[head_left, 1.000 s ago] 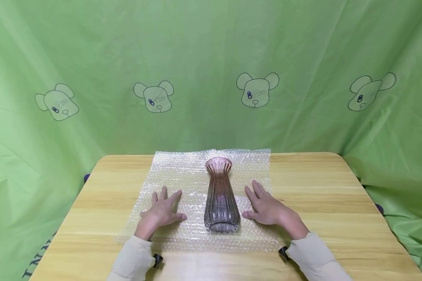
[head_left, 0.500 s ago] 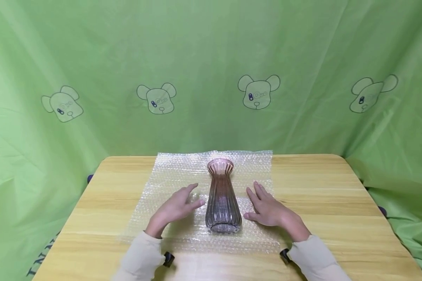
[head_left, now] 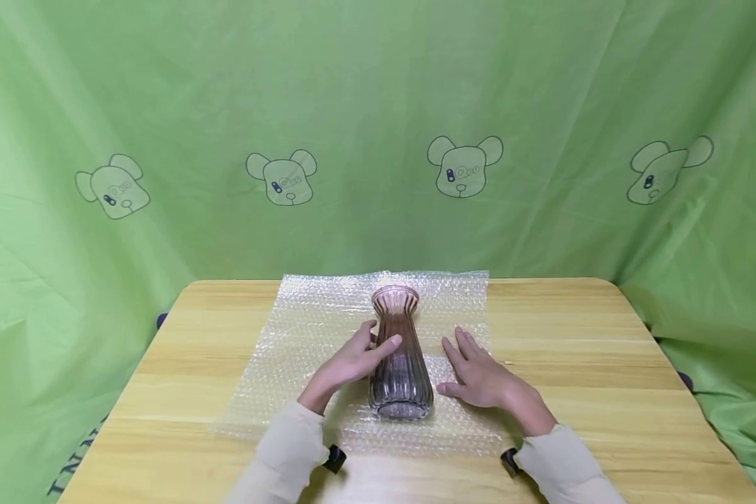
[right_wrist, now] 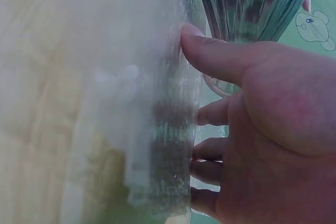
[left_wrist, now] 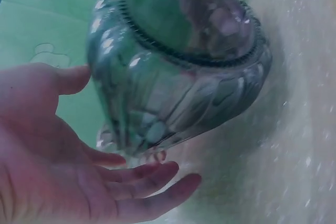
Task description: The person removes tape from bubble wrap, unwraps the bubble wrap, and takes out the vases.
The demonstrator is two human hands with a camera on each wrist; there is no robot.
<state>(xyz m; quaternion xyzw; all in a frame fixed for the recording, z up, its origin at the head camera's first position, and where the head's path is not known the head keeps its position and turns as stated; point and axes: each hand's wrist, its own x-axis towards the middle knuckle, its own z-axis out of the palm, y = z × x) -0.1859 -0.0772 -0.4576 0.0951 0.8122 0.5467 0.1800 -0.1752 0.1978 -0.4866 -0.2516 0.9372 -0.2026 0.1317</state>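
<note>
A ribbed glass vase point(head_left: 400, 367), pinkish at the mouth and smoky grey toward its base, lies on its side on a sheet of bubble wrap point(head_left: 315, 308). Its base faces the person. My left hand point(head_left: 351, 360) is at the vase's left side, thumb over the glass in the head view and fingers beside the neck. In the left wrist view the fingers point(left_wrist: 157, 198) are extended and spread around the vase, not curled tightly. To the right of the vase, my right hand point(head_left: 481, 378) rests on the bubble wrap with spread fingers, its thumb pointing toward the vase.
A light wooden table point(head_left: 573, 336) carries the bubble wrap, which reaches close to its far edge. Green curtains point(head_left: 365, 210) printed with bear heads hang behind and at both sides. Black devices point(head_left: 335, 459) are worn at both wrists.
My left hand has lifted off the bubble wrap and moved right, up to the vase, its thumb coming over the glass. My right hand and the vase have stayed in place.
</note>
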